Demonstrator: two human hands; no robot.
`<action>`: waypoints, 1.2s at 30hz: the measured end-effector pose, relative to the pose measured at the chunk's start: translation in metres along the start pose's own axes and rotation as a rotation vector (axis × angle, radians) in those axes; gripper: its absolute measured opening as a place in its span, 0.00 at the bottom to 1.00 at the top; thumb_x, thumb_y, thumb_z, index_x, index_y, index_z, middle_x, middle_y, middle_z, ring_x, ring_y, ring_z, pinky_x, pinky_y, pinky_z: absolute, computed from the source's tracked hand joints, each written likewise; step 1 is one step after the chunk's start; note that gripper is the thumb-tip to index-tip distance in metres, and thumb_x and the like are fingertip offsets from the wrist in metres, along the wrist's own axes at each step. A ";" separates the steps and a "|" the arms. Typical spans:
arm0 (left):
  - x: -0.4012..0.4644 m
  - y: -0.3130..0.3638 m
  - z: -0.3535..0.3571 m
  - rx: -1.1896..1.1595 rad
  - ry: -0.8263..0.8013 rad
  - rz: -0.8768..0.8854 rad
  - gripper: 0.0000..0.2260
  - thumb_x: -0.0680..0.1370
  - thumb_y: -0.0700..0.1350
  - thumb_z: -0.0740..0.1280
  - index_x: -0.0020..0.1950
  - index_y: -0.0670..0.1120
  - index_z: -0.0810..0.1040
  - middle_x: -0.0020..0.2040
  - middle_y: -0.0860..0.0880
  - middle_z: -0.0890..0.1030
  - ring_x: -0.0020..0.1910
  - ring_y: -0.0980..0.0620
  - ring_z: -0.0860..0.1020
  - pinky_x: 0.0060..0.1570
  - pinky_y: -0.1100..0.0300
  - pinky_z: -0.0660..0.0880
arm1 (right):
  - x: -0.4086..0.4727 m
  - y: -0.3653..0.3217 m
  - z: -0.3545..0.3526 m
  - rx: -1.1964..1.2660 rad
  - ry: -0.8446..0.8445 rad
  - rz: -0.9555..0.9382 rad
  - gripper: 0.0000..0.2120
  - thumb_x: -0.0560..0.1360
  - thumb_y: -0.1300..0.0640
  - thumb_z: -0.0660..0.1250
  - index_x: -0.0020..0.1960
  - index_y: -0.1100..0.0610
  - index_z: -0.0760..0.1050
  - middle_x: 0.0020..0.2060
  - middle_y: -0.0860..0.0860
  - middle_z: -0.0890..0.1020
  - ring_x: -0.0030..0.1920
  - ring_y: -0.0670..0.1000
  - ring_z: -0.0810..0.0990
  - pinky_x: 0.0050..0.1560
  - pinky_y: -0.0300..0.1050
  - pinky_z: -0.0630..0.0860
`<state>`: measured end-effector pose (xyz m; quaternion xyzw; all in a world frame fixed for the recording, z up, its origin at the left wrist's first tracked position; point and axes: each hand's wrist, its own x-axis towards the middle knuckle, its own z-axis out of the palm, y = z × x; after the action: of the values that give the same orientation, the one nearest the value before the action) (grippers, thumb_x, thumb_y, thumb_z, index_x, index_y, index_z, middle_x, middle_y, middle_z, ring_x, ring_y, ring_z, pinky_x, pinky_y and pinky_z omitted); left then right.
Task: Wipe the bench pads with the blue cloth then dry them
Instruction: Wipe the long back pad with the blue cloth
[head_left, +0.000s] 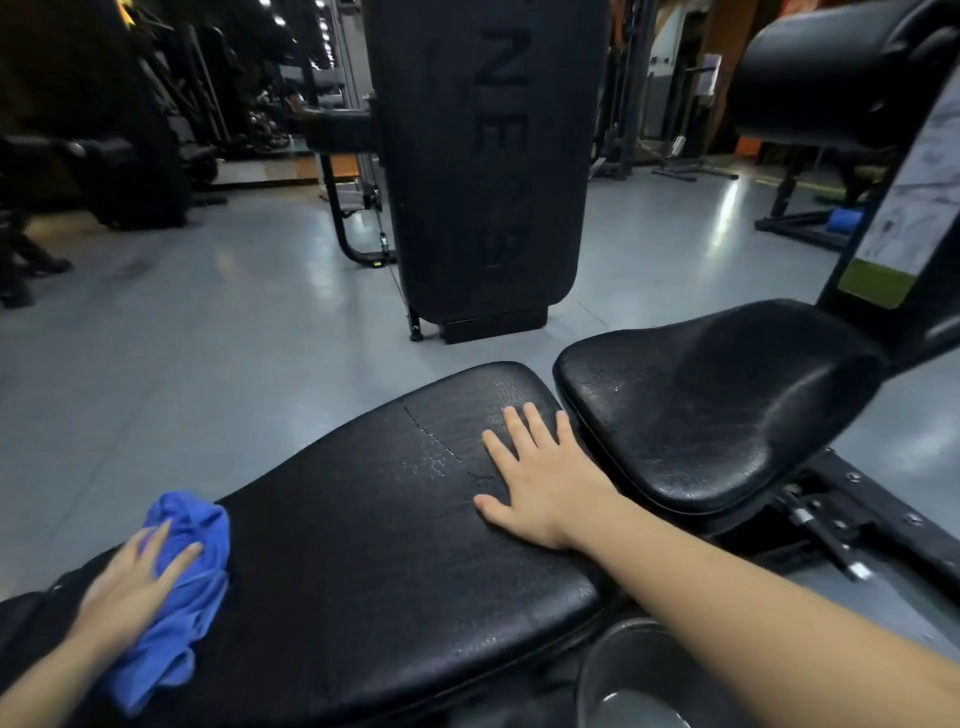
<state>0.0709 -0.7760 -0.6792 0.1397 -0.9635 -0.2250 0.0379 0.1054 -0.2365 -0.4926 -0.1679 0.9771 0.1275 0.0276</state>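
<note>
A long black bench pad (363, 545) runs from the lower left toward the centre, cracked and wet-looking near its far end. A second black seat pad (701, 405) sits just beyond it to the right. My left hand (132, 582) presses a crumpled blue cloth (176, 597) flat against the left edge of the long pad. My right hand (540, 473) lies palm down with fingers spread on the far right part of the same pad, holding nothing.
A tall black upright machine pad (478, 156) stands on the grey floor (208, 338) straight ahead. A black roller pad (831, 78) and a frame with a label (914, 208) rise at right. Bench frame metal (841, 525) lies under the seat. Dark gym machines fill the left background.
</note>
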 end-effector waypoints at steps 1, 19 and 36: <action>-0.033 0.044 -0.010 -0.032 -0.006 -0.016 0.33 0.77 0.65 0.60 0.78 0.49 0.65 0.77 0.44 0.63 0.78 0.45 0.59 0.73 0.48 0.59 | 0.000 -0.001 -0.001 0.002 -0.003 0.002 0.40 0.79 0.31 0.41 0.82 0.53 0.40 0.80 0.62 0.40 0.80 0.63 0.37 0.76 0.69 0.40; -0.068 0.195 -0.015 -0.011 -0.064 0.200 0.38 0.71 0.73 0.51 0.77 0.57 0.62 0.78 0.52 0.61 0.75 0.47 0.63 0.72 0.54 0.59 | 0.001 -0.002 -0.001 -0.022 -0.015 0.008 0.47 0.69 0.30 0.29 0.82 0.53 0.38 0.80 0.60 0.40 0.80 0.62 0.37 0.76 0.68 0.41; 0.005 0.158 -0.016 -0.103 -0.057 0.041 0.27 0.81 0.62 0.60 0.76 0.52 0.66 0.73 0.45 0.71 0.71 0.43 0.69 0.69 0.50 0.63 | 0.001 -0.002 0.002 0.013 0.016 -0.010 0.39 0.79 0.31 0.40 0.82 0.53 0.40 0.81 0.57 0.39 0.80 0.60 0.35 0.77 0.67 0.39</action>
<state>0.0284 -0.6484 -0.5948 0.1111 -0.9540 -0.2776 0.0221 0.1049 -0.2385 -0.4955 -0.1738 0.9772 0.1198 0.0213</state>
